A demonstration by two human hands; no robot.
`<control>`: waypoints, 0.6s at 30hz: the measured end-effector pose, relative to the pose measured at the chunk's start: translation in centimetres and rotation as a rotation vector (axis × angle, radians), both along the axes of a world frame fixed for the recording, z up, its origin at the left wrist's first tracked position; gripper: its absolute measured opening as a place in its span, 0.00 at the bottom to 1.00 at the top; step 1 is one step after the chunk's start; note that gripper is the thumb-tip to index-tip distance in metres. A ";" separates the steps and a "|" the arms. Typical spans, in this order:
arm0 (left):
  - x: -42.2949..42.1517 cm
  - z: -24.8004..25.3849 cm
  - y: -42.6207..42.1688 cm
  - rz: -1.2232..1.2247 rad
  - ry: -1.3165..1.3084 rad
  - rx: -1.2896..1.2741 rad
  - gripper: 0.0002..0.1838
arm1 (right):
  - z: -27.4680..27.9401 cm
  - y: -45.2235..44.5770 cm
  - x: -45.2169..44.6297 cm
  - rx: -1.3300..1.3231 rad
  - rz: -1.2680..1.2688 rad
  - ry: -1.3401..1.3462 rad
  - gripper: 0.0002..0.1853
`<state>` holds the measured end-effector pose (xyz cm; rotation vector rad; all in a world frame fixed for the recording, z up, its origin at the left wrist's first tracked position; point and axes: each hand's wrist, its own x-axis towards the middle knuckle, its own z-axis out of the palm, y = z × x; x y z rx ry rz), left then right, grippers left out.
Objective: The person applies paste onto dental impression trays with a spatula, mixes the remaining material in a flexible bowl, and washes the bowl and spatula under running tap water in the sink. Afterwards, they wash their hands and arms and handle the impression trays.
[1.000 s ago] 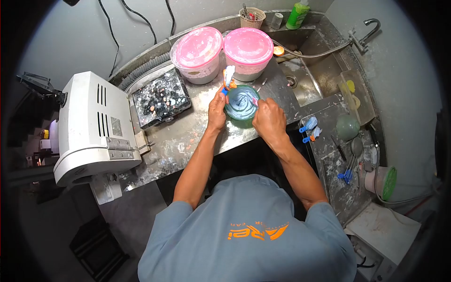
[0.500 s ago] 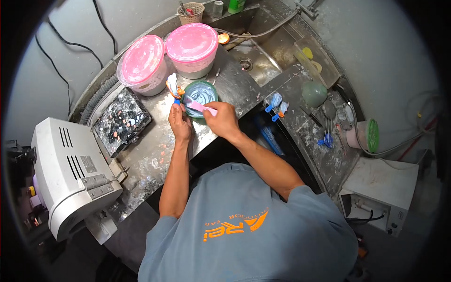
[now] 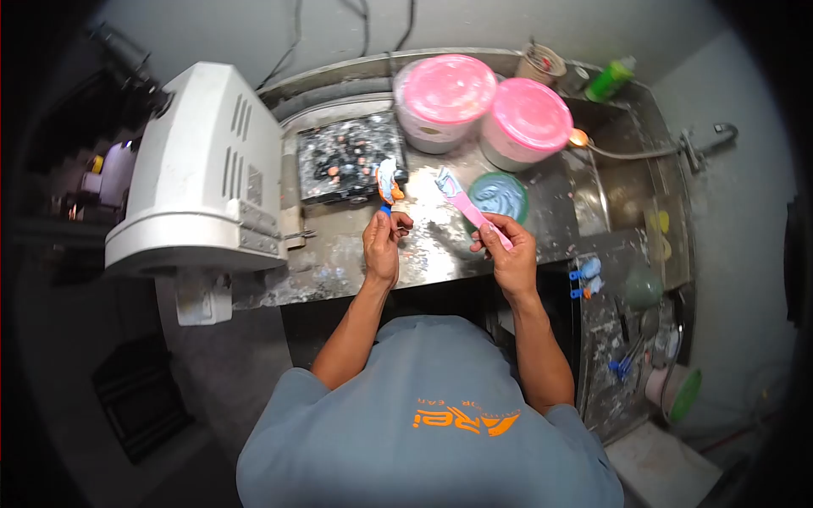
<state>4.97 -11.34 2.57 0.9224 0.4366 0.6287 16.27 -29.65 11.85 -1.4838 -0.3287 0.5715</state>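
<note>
My left hand [image 3: 383, 250] is closed on the blue handle of a dental impression tray [image 3: 389, 182]. Orange impression material and pale blue plaster show on the tray, which is held up before the right edge of a black, plaster-spattered box [image 3: 347, 157]. My right hand [image 3: 513, 254] pinches a pink spatula [image 3: 471, 212] whose tip carries pale blue plaster. The spatula points up and left, between the tray and a green mixing bowl [image 3: 522, 203]. Inside the bowl lies more blue plaster [image 3: 498, 196], swirled and wet-looking.
Two pink-lidded tubs [image 3: 447, 89] [image 3: 532, 114] stand behind the bowl. A white machine [image 3: 203, 169] is at the left. On the right are a sink [image 3: 614, 199], two more filled trays [image 3: 586, 278], a greenish round bowl [image 3: 642, 288] and blue-handled tools [image 3: 622, 367].
The spatula has come out of the bowl with plaster on its tip. The tray has moved left, towards the black box. My view has turned left.
</note>
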 end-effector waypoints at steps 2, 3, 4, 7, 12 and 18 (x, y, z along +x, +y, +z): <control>-0.9 -0.5 1.2 0.084 0.038 -0.014 0.20 | -0.3 2.4 -0.5 -0.039 0.068 -0.025 0.13; -1.2 -0.7 1.8 0.102 0.055 -0.027 0.20 | -0.6 3.8 -0.6 -0.038 0.094 -0.029 0.13; -1.5 -1.2 2.4 0.119 0.072 -0.041 0.20 | -0.9 5.1 -0.8 -0.040 0.120 -0.033 0.13; -2.1 -2.6 3.8 0.129 0.117 -0.049 0.20 | -1.3 8.6 -1.2 -0.045 0.154 -0.051 0.12; -2.7 -2.8 4.6 0.114 0.140 -0.058 0.21 | -3.7 12.5 -1.1 -0.056 0.087 -0.346 0.10; -3.2 -2.9 5.8 0.055 0.095 -0.099 0.21 | -4.1 13.4 -0.8 -0.064 0.112 -0.947 0.18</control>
